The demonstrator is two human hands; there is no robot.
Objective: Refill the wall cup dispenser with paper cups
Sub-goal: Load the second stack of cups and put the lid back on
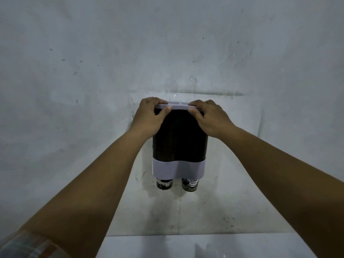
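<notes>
A wall cup dispenser hangs on the grey wall, with a dark see-through body, a pale band at the bottom and a pale flat lid on top. Stacked cups fill both columns inside. Two dark paper cups stick out below: one at the left, one at the right with white print. My left hand grips the lid's left end, fingers over the top and thumb under the edge. My right hand holds the lid's right end the same way.
The stained grey wall fills most of the view. A white surface lies below the dispenser at the bottom edge. A patterned sleeve shows at the bottom left.
</notes>
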